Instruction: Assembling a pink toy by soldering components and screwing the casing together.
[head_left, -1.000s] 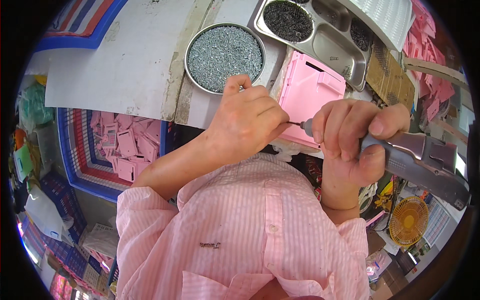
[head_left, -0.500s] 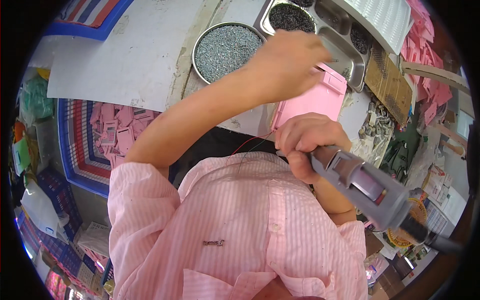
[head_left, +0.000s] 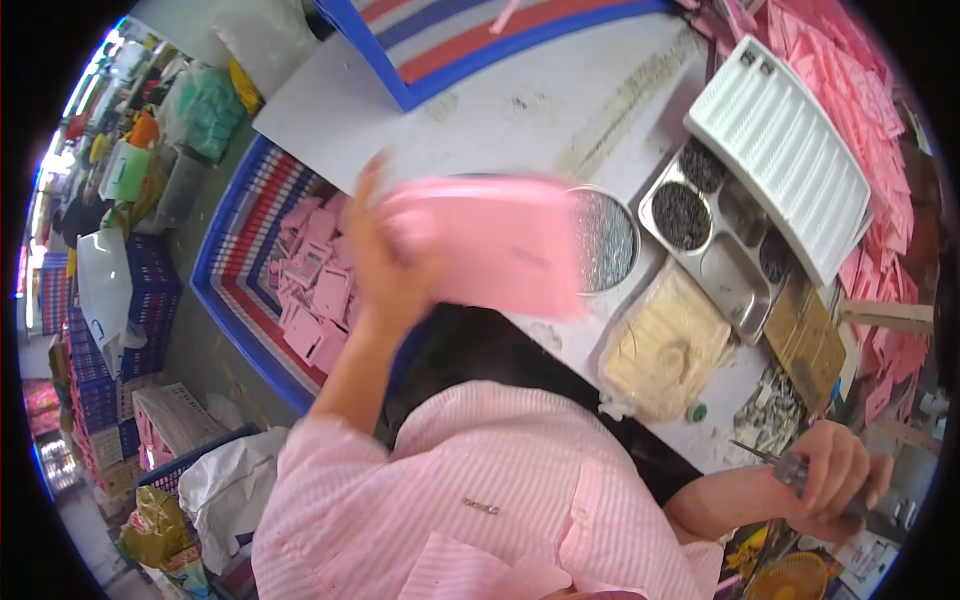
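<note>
My left hand [head_left: 385, 265] grips a pink plastic case part [head_left: 500, 250] by its left end. Motion blurs both, and the part is held up over the table's near edge, hiding some of a round metal bowl of silvery screws [head_left: 610, 240]. Off to the right, my right hand [head_left: 830, 470] is closed round a power screwdriver [head_left: 793, 470]. Its thin bit points left, away from the pink part, beside a heap of small metal pieces [head_left: 768, 412].
A steel compartment tray [head_left: 735, 275] holds dark screws. Beyond it lie a white ribbed tray [head_left: 780, 150] and piled pink parts [head_left: 865, 190]. A bagged yellowish block [head_left: 665, 340] sits near the table edge. At left stands a blue-rimmed basket [head_left: 215, 265] of pink pieces.
My left hand has swung from the screw tray to the left and now holds the pink part, lifted from the table. My right hand has moved right with the screwdriver. The view has shifted left.
</note>
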